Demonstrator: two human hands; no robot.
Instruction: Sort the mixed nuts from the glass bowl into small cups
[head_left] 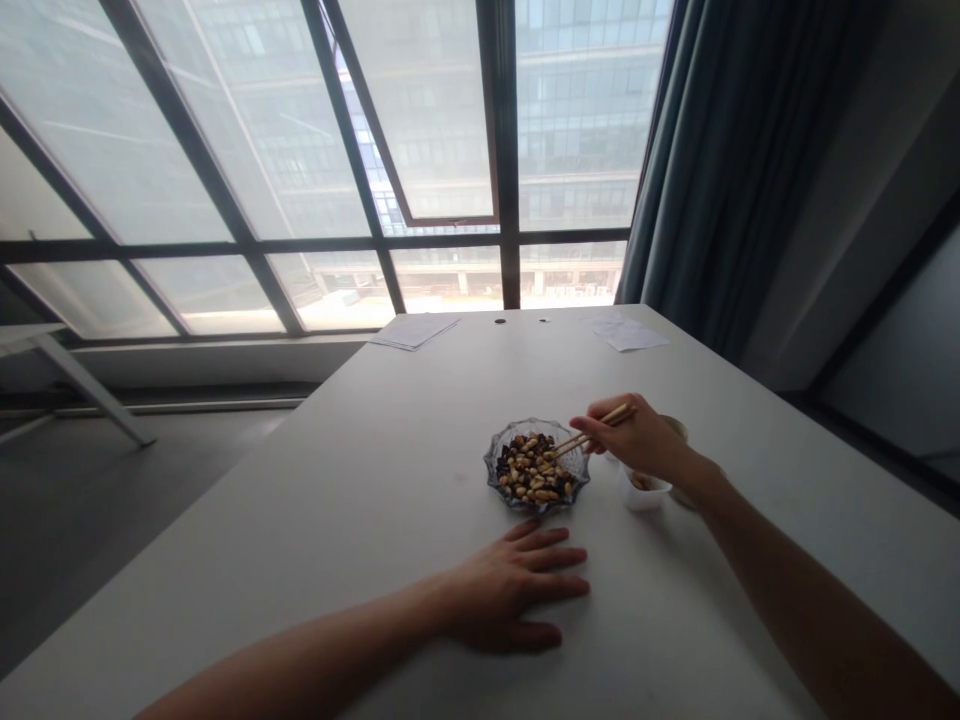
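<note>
a white table [315, 520] holds a glass dish of nuts [504, 450], a small white cup [643, 497], two paper sheets [415, 332].

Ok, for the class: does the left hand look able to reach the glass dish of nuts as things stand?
Probably yes: the left hand lies flat on the white table, its fingers just short of the glass dish, nothing between them.

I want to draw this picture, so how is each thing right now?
Right hand: raised, holding chopsticks
Chopsticks: tips over the bowl
Left hand: flat on the table, fingers spread
Glass bowl: on the table, filled
Nuts: heaped in the bowl
White cup: upright
Window pane: tilted open
Curtain: hanging beside the window
</note>
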